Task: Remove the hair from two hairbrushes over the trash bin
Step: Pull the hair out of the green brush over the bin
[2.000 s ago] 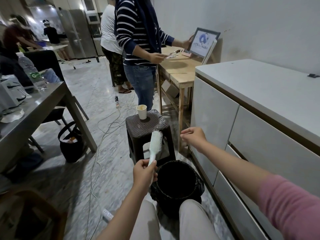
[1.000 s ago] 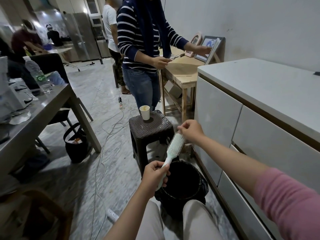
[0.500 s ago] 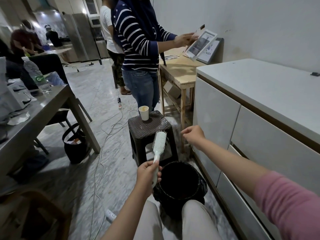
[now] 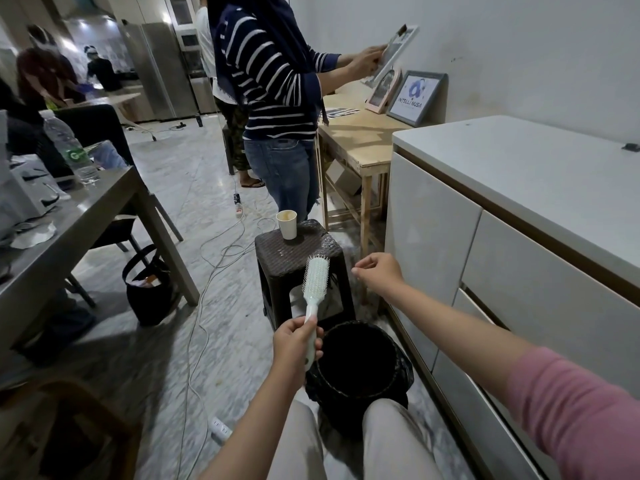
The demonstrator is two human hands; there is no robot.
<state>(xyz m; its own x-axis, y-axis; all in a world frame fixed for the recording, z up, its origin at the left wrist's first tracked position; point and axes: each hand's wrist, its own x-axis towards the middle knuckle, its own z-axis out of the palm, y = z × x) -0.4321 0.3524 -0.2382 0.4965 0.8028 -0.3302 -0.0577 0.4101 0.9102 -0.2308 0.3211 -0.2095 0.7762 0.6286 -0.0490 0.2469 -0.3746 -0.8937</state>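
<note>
One slim bristly hairbrush (image 4: 313, 278), upright

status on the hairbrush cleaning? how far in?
Done: nothing confirmable; the trash bin interior is too dark to show hair. In hand: left hand grips the white hairbrush upright by its handle beside the bin; right hand is pinched beside the bristles, any hair too fine to see. Left: finishing this brush; a second brush isn't in view.

You could read "INTELLI NUSA" under a blue logo on the grey-framed sign (image 4: 414, 97) that leaned on the wall atop the wooden table (image 4: 360, 140).
</note>
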